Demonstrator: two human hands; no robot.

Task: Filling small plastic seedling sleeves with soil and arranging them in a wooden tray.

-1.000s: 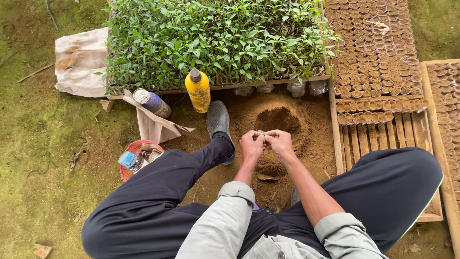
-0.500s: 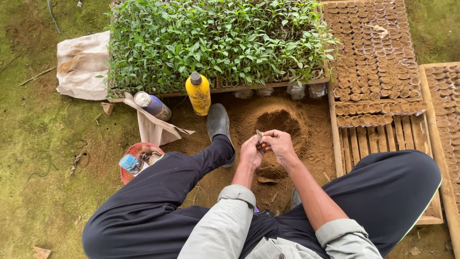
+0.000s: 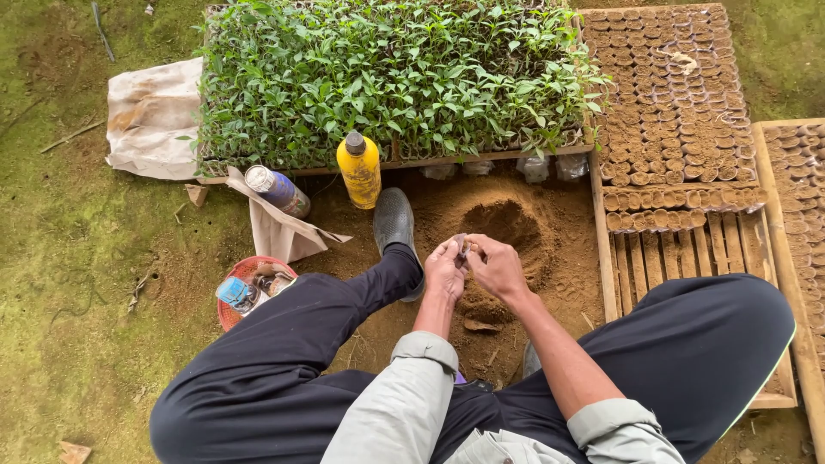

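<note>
Seedling bag (image 3: 463, 245), a small thin plastic sleeve as far as can be told, is being pinched between the two hands just above the near edge of the soil mound (image 3: 507, 225). The left hand (image 3: 445, 268) is gripping its left side with thumb and fingertips, and the right hand (image 3: 494, 265) is grasping the right side, both hands touching around it. The bag is mostly hidden by the fingers, so whether its mouth is parting cannot be told.

Judging from this, the bag is being opened, and rubbing the two film layers against each other with the thumbs is probably working better than tugging, which could tear the film. Keeping the hands low over the hollow in the mound is also making sense, since loose soil is lying right there. Filled bags (image 3: 679, 199) are standing in rows on the wooden rack (image 3: 687, 249) to the right, and the seedling tray (image 3: 387, 77) and yellow bottle (image 3: 359, 170) are sitting on the far side.
</note>
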